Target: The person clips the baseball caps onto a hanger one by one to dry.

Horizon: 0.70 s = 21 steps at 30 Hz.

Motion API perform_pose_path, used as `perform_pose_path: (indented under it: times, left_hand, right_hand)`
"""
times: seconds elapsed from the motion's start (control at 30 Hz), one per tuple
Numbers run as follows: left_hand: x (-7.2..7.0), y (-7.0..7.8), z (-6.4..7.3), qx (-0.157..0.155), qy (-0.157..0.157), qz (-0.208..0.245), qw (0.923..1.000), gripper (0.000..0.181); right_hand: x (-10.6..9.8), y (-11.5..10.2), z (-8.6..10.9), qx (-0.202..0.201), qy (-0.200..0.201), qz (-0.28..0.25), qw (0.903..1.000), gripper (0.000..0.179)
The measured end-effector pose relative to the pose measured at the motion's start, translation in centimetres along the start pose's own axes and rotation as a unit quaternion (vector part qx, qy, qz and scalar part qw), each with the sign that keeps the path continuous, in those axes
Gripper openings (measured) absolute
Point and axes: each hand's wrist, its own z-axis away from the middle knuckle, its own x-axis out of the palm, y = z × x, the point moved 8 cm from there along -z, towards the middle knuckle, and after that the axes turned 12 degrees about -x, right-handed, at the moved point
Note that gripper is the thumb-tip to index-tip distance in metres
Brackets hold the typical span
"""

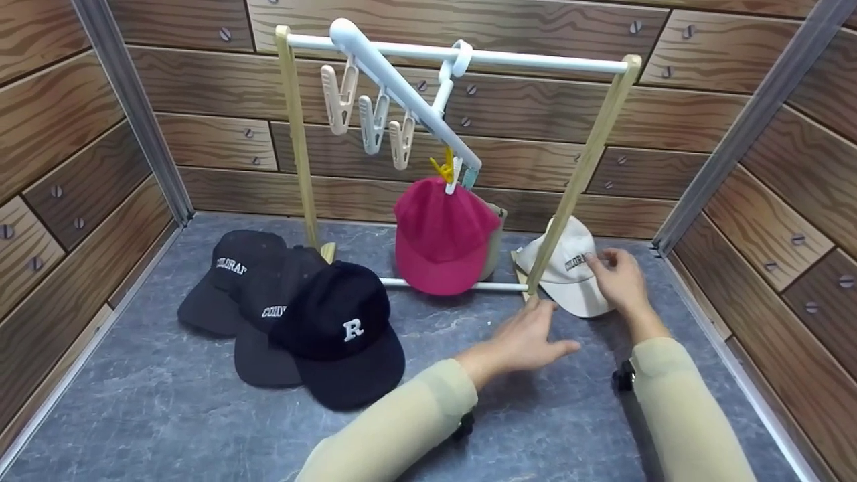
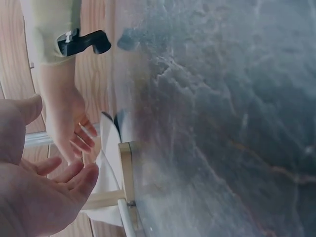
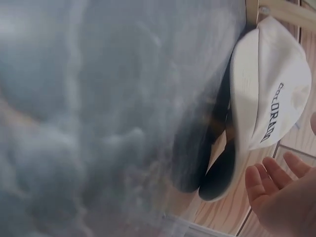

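A white cap with dark COLORADO lettering sits on the grey surface at the rack's right post. My right hand is beside that cap, its thumb overlapping the lettering in the head view. In the right wrist view, its loosely bent fingers are at the cap's side and hold nothing. My left hand hovers in front of the rack's right foot, thumb spread, palm empty. On the rack hangs a white clip hanger, tilted down to the right. A crimson cap hangs from its lower end, a beige cap partly hidden behind it.
Three dark caps overlap on the left: one lettered cap, a second, and a navy one with a white R. Several clothespins dangle from the hanger's raised end. Wood-patterned walls enclose the surface.
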Motion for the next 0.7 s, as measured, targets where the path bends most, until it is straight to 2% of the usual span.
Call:
perform_pose_path:
  times: [0.3,0.7]
  left_hand:
    - [0.1,0.0,-0.6,0.014,0.006,0.008,0.9999,0.082]
    - [0.7,0.9,-1.7,0.027,0.021,-0.031,0.9989,0.081]
  right_hand:
    - [0.2,1.0,-1.5,0.005,-0.066,0.023,0.9975,0.087]
    - [0.9,1.7,-2.2,0.010,-0.131,0.042,0.9904,0.094]
